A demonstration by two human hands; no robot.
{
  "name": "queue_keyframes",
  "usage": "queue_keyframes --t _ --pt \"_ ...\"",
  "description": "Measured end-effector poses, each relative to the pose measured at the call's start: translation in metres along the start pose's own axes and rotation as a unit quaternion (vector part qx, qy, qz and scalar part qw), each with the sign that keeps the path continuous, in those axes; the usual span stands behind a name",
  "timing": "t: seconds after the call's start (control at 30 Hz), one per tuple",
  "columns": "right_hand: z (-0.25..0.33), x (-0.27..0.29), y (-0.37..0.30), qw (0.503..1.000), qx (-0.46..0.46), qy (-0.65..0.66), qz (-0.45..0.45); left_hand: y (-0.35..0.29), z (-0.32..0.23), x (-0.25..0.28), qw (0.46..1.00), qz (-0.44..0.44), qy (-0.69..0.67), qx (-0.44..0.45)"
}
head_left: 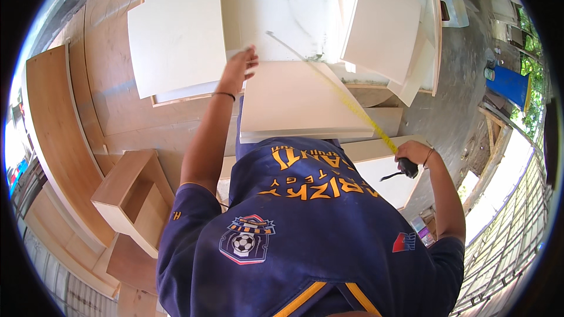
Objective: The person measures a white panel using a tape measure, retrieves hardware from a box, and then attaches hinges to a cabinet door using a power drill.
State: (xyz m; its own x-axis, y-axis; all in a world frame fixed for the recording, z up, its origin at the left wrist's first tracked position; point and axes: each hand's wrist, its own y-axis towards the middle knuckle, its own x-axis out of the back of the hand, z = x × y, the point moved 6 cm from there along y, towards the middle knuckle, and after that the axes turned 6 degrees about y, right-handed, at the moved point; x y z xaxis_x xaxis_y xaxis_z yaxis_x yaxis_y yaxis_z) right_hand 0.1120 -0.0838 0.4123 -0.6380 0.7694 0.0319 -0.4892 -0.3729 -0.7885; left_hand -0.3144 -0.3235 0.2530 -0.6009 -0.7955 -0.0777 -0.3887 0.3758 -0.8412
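Note:
My right hand is closed around a black tape measure at the right of my body, with a dark strap hanging from it. The tape's yellow blade is pulled out and runs slantwise up and left over a pale board in front of me. Its free end lies past the board's far edge, above a white surface. Beside the board's left edge my left hand is raised, its fingers apart and slightly blurred. Nothing shows in it, and it does not touch the blade.
White panels are stacked at the left and leaning at the right. A small open wooden box and a long curved-looking brown board stand to my left. Beyond, at the right, is a blue container.

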Motion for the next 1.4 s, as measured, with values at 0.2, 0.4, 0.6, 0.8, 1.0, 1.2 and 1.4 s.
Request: queue_keyframes --t 0.2,0.4,0.6,0.8,1.0,1.2,1.4 --pt "-0.051 0.031 0.042 0.831 -0.453 0.317 -0.059 -0.003 0.114 0.038 0.853 -0.053 0.468 -0.222" --pt "-0.049 0.046 0.082 0.78 -0.49 0.387 -0.048 -0.05 0.133 0.036 0.972 0.072 0.173 0.145" --pt "-0.039 0.048 0.099 0.788 -0.502 0.356 -0.008 -0.051 0.139 0.025 0.994 0.046 -0.03 0.094" --pt "-0.031 0.048 0.105 0.784 -0.512 0.351 0.0 -0.051 0.144 0.024 0.993 0.035 -0.038 0.109" --pt "-0.014 0.048 0.111 0.784 -0.509 0.355 0.003 -0.049 0.153 0.024 0.991 0.038 -0.063 0.108" --pt "-0.013 0.035 0.107 0.784 -0.507 0.358 -0.005 -0.052 0.149 0.019 0.989 0.069 -0.077 0.105" --pt "0.001 0.02 0.092 0.79 -0.512 0.338 -0.009 -0.046 0.159 0.029 0.994 0.02 -0.022 0.104"
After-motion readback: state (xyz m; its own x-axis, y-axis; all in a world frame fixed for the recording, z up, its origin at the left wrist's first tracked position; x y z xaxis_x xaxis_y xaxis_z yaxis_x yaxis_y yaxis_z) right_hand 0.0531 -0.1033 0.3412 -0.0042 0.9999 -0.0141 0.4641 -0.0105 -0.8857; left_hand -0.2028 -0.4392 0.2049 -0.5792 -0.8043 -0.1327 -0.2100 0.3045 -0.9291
